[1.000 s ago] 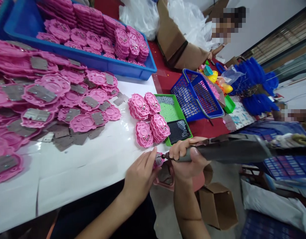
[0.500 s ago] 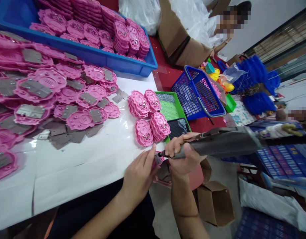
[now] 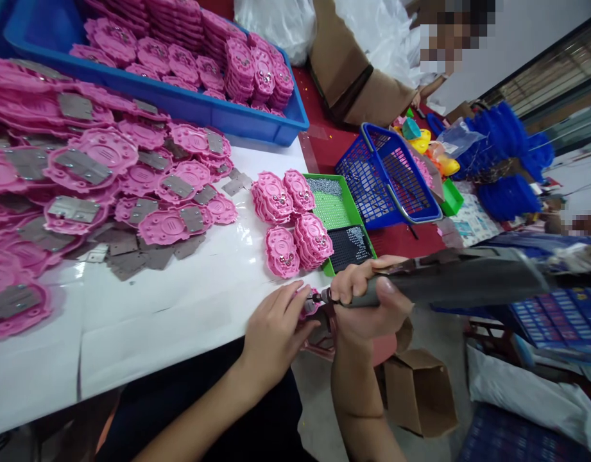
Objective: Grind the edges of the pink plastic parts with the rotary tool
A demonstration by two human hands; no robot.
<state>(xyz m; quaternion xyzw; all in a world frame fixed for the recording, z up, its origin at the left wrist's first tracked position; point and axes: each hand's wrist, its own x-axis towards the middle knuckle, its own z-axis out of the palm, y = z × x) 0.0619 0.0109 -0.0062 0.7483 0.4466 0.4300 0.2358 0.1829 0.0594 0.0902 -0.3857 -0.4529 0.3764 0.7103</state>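
My right hand (image 3: 372, 298) is closed around a grey electric screwdriver (image 3: 449, 282), which lies nearly level with its bit pointing left. The bit's tip meets a pink plastic part (image 3: 310, 304) at the table's near edge. My left hand (image 3: 276, 330) grips that part, its fingers covering much of it. Just beyond stand stacks of pink plastic parts (image 3: 282, 251). Beside them sits a green tray (image 3: 341, 208) of small screws, with a black perforated plate (image 3: 346, 249) in it. A heap of pink parts with metal plates (image 3: 174, 187) spreads to the left.
A blue bin (image 3: 179, 102) of stacked pink parts stands at the back left. Loose metal plates (image 3: 151, 253) lie below the heap. Behind the tray are a blue basket (image 3: 386, 176) and a cardboard box (image 3: 357, 83). Another person (image 3: 434, 80) sits at the far side.
The whole view has shifted slightly, so most things sit a little further right. My hands, the screwdriver and the pink part keep nearly the same arrangement, with the bit still at the part.
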